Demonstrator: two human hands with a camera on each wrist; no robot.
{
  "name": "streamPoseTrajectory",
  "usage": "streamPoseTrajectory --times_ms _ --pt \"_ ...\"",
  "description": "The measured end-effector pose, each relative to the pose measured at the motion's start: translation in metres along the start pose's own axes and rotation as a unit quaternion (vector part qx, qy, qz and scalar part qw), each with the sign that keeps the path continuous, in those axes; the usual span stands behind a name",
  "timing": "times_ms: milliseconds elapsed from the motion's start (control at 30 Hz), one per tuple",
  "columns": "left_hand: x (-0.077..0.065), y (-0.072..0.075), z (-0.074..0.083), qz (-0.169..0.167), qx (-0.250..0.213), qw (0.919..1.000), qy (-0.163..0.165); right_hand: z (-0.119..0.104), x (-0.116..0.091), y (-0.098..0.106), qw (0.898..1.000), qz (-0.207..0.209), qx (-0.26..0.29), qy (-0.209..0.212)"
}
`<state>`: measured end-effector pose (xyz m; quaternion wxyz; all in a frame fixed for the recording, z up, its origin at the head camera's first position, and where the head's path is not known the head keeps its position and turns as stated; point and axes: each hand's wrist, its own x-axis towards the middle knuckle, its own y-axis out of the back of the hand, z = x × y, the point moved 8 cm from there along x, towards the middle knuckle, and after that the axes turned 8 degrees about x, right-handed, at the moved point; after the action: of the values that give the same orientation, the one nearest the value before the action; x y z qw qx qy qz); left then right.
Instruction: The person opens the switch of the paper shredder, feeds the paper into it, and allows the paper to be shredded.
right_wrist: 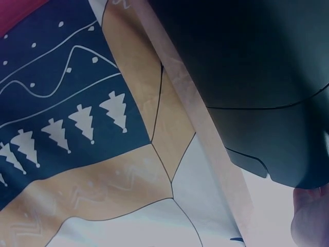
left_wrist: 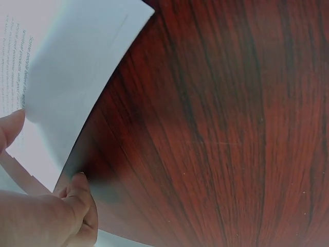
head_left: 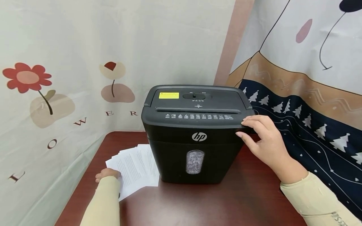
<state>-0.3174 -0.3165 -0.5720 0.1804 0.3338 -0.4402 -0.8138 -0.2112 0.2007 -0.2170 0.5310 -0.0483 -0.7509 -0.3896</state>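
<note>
A black HP paper shredder [head_left: 172, 157] stands upright on the table, its small front window showing shredded bits inside. My right hand [head_left: 266, 141] is at its top right front corner, fingertips at the lid's edge and thumb close to the front face. In the right wrist view only part of that hand [right_wrist: 311, 218] shows, by the shredder's edge [right_wrist: 247, 134]. Fanned printed sheets of paper [head_left: 138, 166] lie left of the shredder. At their left edge is my left hand [head_left: 108, 174]; its thumb [left_wrist: 11, 128] touches the paper [left_wrist: 77, 67], while loosely curled fingers [left_wrist: 77, 198] lie beside a corner.
The dark red wood-grain table [head_left: 183, 204] carries the shredder and the sheets. A pale curtain [head_left: 181, 40] with flower prints hangs behind. Along the right side runs a dark blue cloth [head_left: 311, 147] patterned with white trees.
</note>
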Motion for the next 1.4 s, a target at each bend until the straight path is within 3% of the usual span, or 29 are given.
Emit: streamPoseTrajectory --times_ms 400,667,933,1400 --pt "0.001 0.000 0.006 0.001 -0.002 1.0000 0.000 -0.002 -0.001 0.004 1.000 0.005 -0.002 -0.004" --pt "0.000 0.004 0.000 -0.001 -0.012 0.9999 0.011 -0.002 -0.001 0.005 1.000 0.014 0.003 0.002" --pt "-0.009 0.013 0.001 0.026 -0.033 0.9990 -0.013 0.000 -0.001 0.002 1.000 0.017 0.003 0.000" --pt "-0.012 0.008 -0.007 0.051 -0.092 0.9940 -0.031 0.000 -0.002 0.000 1.000 0.011 0.006 0.000"
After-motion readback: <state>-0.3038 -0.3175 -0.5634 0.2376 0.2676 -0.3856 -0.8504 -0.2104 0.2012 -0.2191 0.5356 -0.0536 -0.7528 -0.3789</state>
